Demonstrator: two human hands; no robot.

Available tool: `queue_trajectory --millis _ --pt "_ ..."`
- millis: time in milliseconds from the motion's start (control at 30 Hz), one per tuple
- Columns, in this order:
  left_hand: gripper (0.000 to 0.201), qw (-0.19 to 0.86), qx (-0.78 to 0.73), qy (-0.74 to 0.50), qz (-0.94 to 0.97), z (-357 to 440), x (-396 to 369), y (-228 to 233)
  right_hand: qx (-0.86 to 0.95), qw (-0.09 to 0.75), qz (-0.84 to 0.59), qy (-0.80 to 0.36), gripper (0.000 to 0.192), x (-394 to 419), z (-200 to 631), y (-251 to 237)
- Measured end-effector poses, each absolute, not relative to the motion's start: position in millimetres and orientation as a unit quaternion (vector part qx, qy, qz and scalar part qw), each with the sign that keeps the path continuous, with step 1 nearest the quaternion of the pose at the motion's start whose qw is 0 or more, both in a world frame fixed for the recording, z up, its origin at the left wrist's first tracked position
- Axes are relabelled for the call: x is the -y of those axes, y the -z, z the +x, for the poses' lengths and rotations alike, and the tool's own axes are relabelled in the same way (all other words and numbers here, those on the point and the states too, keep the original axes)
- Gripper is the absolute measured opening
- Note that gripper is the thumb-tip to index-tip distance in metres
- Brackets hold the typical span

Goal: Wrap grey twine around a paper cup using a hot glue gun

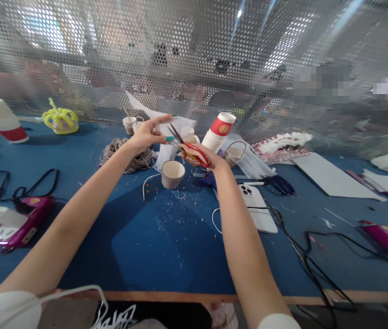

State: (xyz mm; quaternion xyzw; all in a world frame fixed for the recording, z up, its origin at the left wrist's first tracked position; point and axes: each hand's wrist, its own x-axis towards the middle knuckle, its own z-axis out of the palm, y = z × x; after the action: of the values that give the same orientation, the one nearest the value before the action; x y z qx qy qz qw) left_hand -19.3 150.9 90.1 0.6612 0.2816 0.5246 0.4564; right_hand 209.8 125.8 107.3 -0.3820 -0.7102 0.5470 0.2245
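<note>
My right hand (194,153) grips a pair of scissors (197,154) with red and yellow handles. The dark blades are parted and point up and left toward my left hand (149,133). That hand is open, its thumb and fingers apart, close to the blade tips; I see nothing held in it. Below both hands a small cord-wrapped cup (172,175) stands upright on the blue table, a pale cord end lying at its left. A coil of grey-brown cord (125,154) lies under my left wrist. Behind my hands is crumpled white plastic (180,122).
A tilted stack of red and white paper cups (218,132) and a small handled basket (234,153) stand beyond my right hand. A white phone (257,209) lies by my right forearm. Magenta power strips (26,224) and black cables are at both sides. A perforated metal screen (194,59) borders the back.
</note>
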Motion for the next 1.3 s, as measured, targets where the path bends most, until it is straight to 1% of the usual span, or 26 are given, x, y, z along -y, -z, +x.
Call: queue_trajectory --millis 267,433,633,800,1033,1300 --pt "0.078 0.458 -0.280 -0.529 0.657 -18.6 -149.1 -91.2 0.705 0.233 -0.391 -0.544 0.042 -129.0 208.7 -102.9" --pt "0.078 0.452 -0.286 -0.528 0.660 -18.4 -147.8 -92.2 0.689 0.249 -0.407 -0.545 0.035 -131.7 207.9 -100.7" --pt "0.078 0.437 -0.289 -0.522 0.673 -20.5 -151.4 -89.8 0.702 0.219 -0.400 -0.547 0.043 -126.5 208.3 -106.1" --pt "0.077 0.441 -0.292 -0.522 0.669 -20.0 -149.8 -91.3 0.700 0.209 -0.407 -0.549 0.043 -124.9 208.2 -109.1" --pt "0.078 0.460 -0.282 -0.518 0.663 -17.9 -147.9 -92.5 0.708 0.205 -0.400 -0.545 0.045 -126.0 208.1 -109.3" --pt "0.082 0.453 -0.274 -0.510 0.678 -21.0 -150.7 -91.8 0.710 0.210 -0.400 -0.540 0.048 -130.7 210.4 -104.9"
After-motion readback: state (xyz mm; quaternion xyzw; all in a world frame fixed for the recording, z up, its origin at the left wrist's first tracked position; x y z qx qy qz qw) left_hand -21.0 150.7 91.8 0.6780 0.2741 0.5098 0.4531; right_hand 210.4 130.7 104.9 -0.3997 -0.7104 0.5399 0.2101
